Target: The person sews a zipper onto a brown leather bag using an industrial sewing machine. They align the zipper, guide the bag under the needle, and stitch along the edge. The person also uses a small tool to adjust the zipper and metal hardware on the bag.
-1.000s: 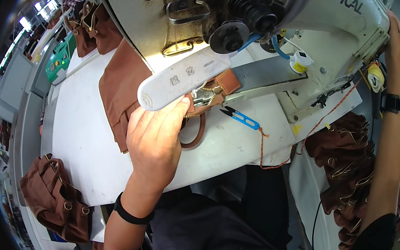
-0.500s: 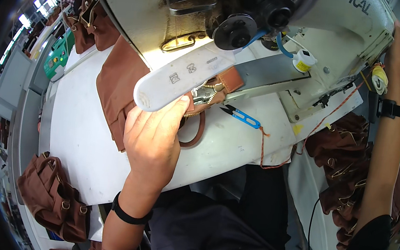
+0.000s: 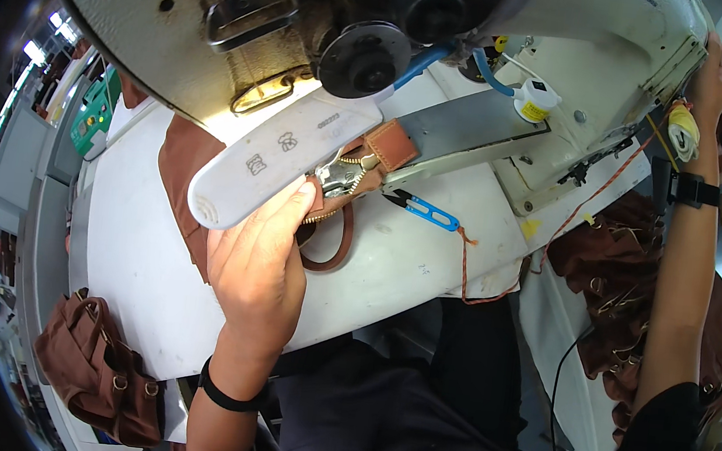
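Observation:
My left hand [image 3: 261, 259] pinches the edge of a brown bag [image 3: 332, 207] at the sewing machine's [image 3: 603, 53] narrow work arm. The bag has a gold-toothed zipper, a curved handle and a stitched leather tab [image 3: 392, 145]. A pale, rounded plate [image 3: 284, 160] covers part of it and hides my fingertips' far side. At the far right, my right hand [image 3: 710, 84] curls against the end of the machine; what its fingers grip there is hidden. Blue thread snips [image 3: 426, 210] lie on the white table just right of the bag, tied to an orange cord.
Brown material [image 3: 181, 180] lies behind the plate. Another brown bag [image 3: 99, 370] rests at the table's left corner. Several brown bags [image 3: 617, 296] are heaped at right, below the machine. A small white bottle [image 3: 534, 100] stands on the machine. The table's front edge [image 3: 350, 326] runs before my lap.
The view has shifted, so the machine and bag appear farther left and the machine head larger. My left hand keeps its pinch, and my right hand stays at the machine's end.

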The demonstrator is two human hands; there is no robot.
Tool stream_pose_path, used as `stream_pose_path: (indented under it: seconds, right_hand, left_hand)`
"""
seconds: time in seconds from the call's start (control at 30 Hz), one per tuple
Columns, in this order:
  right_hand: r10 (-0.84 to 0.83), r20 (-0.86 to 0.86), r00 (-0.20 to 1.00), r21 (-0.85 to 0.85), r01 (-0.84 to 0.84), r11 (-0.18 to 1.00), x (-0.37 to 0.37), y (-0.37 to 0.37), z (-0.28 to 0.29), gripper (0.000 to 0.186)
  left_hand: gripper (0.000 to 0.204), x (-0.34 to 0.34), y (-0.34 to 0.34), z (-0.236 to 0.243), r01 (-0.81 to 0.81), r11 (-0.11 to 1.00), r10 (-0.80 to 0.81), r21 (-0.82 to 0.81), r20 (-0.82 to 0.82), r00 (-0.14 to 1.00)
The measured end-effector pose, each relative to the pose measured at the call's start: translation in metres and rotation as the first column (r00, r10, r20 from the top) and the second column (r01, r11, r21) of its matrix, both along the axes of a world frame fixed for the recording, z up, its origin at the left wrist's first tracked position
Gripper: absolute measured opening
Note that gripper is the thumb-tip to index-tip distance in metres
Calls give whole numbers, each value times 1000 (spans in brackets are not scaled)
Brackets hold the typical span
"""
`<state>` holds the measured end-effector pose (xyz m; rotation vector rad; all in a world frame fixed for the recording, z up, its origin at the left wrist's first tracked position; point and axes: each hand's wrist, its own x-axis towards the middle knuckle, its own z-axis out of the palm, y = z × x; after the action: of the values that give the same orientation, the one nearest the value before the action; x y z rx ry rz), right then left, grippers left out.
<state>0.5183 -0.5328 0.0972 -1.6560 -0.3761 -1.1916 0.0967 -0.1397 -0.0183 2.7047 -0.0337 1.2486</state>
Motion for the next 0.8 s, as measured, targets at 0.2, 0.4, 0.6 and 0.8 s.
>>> stream_pose_path:
  seconds: [0.2, 0.4, 0.6, 0.8]
  right_hand:
    - [26, -244, 969, 2, -27, 1000, -52, 38, 52, 33]
    - [165, 69, 984, 165, -175, 971, -13, 32, 6, 41]
    - [-73, 53, 996, -32, 75, 997, -34, 4, -13, 41]
    - [346, 235, 908, 44, -365, 930, -216, 88, -58, 5]
  left_hand:
    - [33, 0, -1, -9, -22, 999, 22, -32, -14, 1000]
    - [29, -6, 2, -16, -26, 994, 24, -104, -24, 999]
    - [40, 8, 2, -14, 0, 999, -1, -45, -37, 999]
    - [31, -11, 15, -9, 6, 997, -2, 77, -53, 999]
